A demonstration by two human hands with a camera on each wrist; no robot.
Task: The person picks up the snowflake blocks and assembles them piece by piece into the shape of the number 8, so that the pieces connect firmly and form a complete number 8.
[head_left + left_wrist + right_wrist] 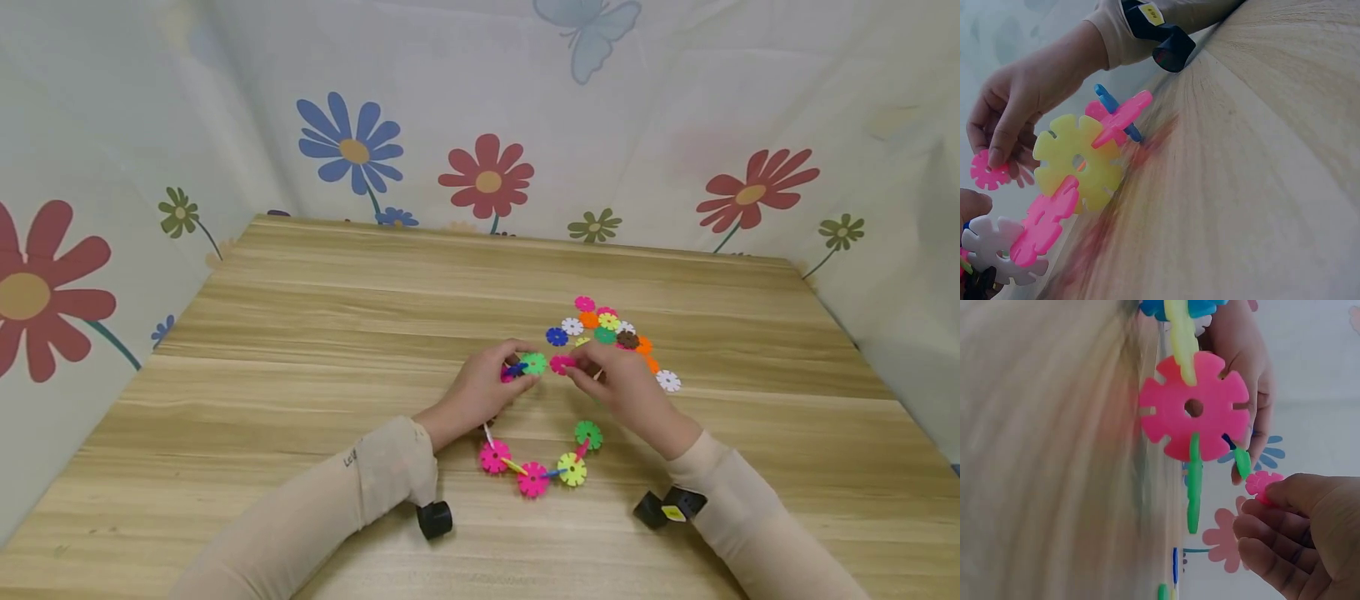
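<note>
Between the fingertips of my right hand [626, 392] is a pink notched plastic disc [559, 365], also seen in the right wrist view. My left hand [480, 379] pinches one end of a chain of interlocked discs, where a light green disc [534, 364] joins a dark blue one. The pink disc and that green disc face each other, a short gap apart in the head view. From the left hand the chain curves toward the person through a pink disc [495, 457], another pink one, and a yellow disc [572, 469] to a green disc [588, 434] at its other end.
Loose discs in several colours lie in a cluster beyond the right hand, among them a blue disc [557, 337], an orange disc [589, 320] and a white disc [668, 381]. The wooden table [360, 283] ends at a flower-printed cloth [420, 75].
</note>
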